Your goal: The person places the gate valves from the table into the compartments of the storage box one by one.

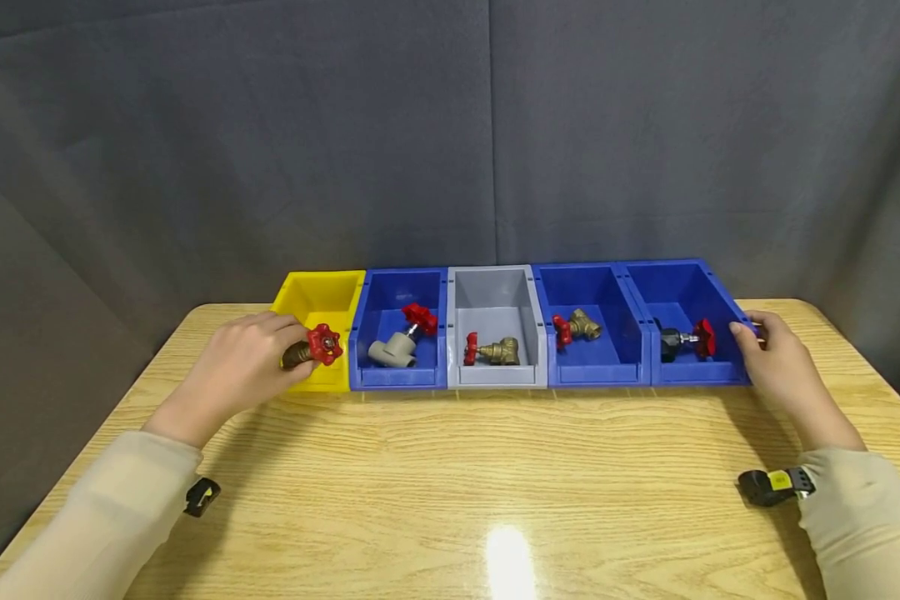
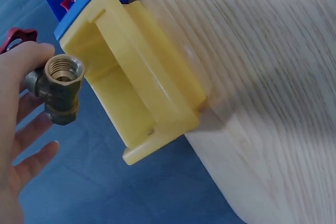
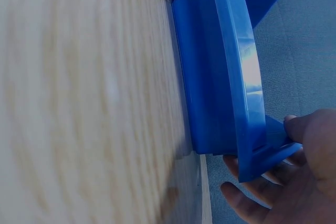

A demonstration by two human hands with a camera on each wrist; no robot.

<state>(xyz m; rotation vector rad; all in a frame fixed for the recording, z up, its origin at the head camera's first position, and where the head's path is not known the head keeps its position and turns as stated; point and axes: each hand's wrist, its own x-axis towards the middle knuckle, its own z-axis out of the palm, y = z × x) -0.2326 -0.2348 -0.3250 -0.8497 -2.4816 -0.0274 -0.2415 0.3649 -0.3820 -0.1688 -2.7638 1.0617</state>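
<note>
A brass valve (image 2: 60,90) with a red handwheel (image 1: 325,344) is pinched in my left hand (image 1: 243,354), held over the yellow bin (image 2: 128,85) at the row's left end. In the left wrist view its threaded opening faces the camera. My right hand (image 1: 783,367) grips the outer side wall of the rightmost blue bin (image 1: 727,304), thumb on the rim and fingers outside, as the right wrist view also shows. Inside that bin lies a black valve (image 1: 678,340) with a red handwheel.
Between the end bins stand a blue bin (image 1: 355,358) with a grey plastic valve (image 1: 397,348), a grey bin (image 1: 453,292) with a brass valve (image 1: 499,352), and another blue bin (image 1: 592,375) with a brass valve (image 1: 585,325). A dark curtain (image 1: 420,125) hangs behind the wooden table (image 1: 390,483).
</note>
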